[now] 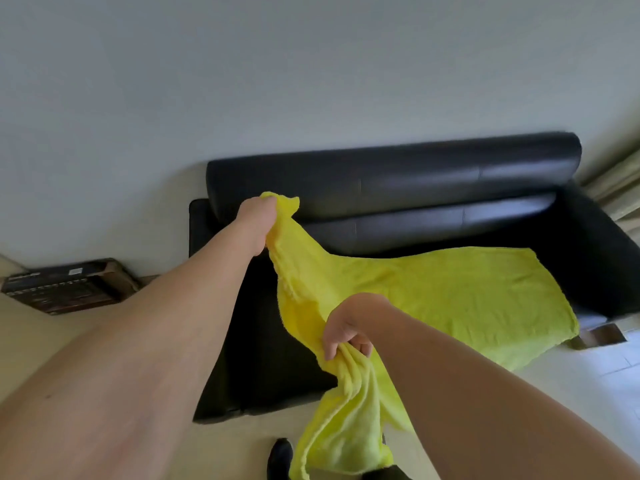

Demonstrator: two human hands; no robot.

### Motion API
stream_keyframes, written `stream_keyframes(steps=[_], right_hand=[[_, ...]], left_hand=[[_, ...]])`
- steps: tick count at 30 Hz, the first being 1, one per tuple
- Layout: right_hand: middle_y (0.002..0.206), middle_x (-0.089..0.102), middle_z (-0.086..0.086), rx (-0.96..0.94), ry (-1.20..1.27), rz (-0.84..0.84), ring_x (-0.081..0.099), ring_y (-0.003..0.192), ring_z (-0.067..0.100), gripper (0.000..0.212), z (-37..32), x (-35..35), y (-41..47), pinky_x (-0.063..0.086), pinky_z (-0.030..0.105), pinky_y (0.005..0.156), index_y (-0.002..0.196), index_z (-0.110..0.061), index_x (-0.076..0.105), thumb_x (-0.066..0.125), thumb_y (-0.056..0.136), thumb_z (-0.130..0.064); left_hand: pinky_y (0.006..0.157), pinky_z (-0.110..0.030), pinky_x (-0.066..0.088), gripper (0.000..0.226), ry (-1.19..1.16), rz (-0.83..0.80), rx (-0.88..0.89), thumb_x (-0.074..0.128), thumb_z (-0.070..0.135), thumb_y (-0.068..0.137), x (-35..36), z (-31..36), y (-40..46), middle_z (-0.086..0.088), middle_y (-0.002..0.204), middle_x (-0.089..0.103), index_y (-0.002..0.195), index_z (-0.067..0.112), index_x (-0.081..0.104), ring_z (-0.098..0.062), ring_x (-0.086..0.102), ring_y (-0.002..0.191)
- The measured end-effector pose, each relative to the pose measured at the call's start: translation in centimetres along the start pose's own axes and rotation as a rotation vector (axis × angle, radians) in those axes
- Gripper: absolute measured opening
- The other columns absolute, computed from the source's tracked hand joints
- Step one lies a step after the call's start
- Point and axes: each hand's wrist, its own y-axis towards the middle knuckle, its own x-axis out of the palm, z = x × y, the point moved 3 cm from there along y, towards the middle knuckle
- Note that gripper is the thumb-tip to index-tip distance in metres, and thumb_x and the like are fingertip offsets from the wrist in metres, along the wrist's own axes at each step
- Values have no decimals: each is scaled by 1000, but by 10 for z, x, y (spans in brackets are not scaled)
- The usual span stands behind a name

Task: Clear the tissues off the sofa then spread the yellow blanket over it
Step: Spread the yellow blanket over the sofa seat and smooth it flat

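Yellow blanket (450, 289) is mid-spread: far end already flat on the seat of the black sofa (398, 181) at centre right of the frame, its lower right corner hanging off the seat front toward the floor. Near end is off the seat and bunched in both hands.

Left hand (258, 225), centre frame, grips one blanket corner with fingers curled round it, held up by the sofa's left armrest and backrest. Right hand (349, 327), lower centre, pinches a gathered wad of the same edge; the slack trails down to the bottom of the frame near a dark shoe (280, 455).

No tissues visible on the sofa, so clearing looks done; spreading is the step in hand.

Next move, as a judgement: pull the two hands apart to open the bunched edge, then lay it over the bare left half of the seat.

Edges and room: the sofa back sits against the wall, with a curtain (616, 181) at the right edge. The left seat half is uncovered. A dark box (65, 285) sits on the floor at left, well apart from the sofa. Pale floor in front of the sofa gives standing room.
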Motion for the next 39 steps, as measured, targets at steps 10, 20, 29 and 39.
stream_keyframes(steps=[10, 20, 29, 39], right_hand=[[150, 41, 3, -201, 2, -40, 49, 129, 28, 63, 4, -53, 62, 42, 52, 105, 150, -19, 32, 57, 95, -39], [159, 22, 9, -86, 16, 116, 30, 141, 36, 65, 57, -132, 304, 35, 47, 110, 156, -23, 12, 43, 98, -29], [149, -45, 4, 134, 392, 400, -24, 143, 42, 94, 52, -86, 506, 25, 62, 104, 140, -50, -31, 42, 89, -17], [134, 41, 4, -109, 10, 805, 41, 122, 27, 67, 104, -79, 514, 37, 41, 95, 139, -25, 34, 51, 87, -63]], left_hand=[[77, -35, 35, 33, 367, 176, 40, 35, 23, 101, 8, -35, 79, -9, 97, 53, 121, 5, 55, -26, 47, 90], [85, -43, 42, 42, 951, 201, 42, 29, 34, 106, 66, -167, 246, -12, 127, 58, 135, 13, 50, -33, 55, 113], [99, -43, 35, 70, 1498, -130, 428, 51, 16, 87, 199, -351, 320, -7, 148, 30, 151, 26, 24, -31, 35, 127], [109, -73, 9, 94, 1229, -397, -184, 46, 70, 89, 225, -416, 359, 7, 148, -50, 140, 55, -31, -29, -36, 143]])
